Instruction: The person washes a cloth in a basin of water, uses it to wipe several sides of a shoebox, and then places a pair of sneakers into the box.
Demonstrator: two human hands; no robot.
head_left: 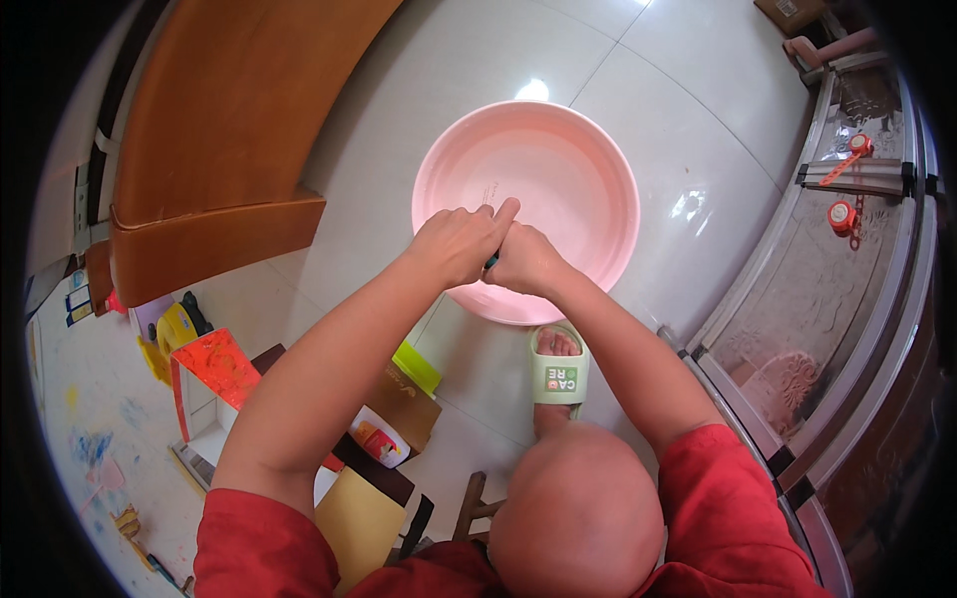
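My two hands meet over the near left part of a round pink basin (pixel 626 199) on the floor. The fingers of my left hand (pixel 454 244) are curled closed. Against it, my right hand (pixel 526 261) is closed too. Between them shows a small dark teal piece (pixel 491 261); the rest of it is hidden by my fingers, so its kind cannot be made out. One fingertip or thumb points forward above the joined hands. The basin's pale inside has faint print on its bottom.
My foot in a pale green slipper (pixel 560 374) stands close to the basin's near rim. Curved brown wooden furniture (pixel 214 130) rises at the left. Open boxes (pixel 214 374) and a yellow object (pixel 177 329) lie below it. Metal-framed panels (pixel 778 329) line the right side.
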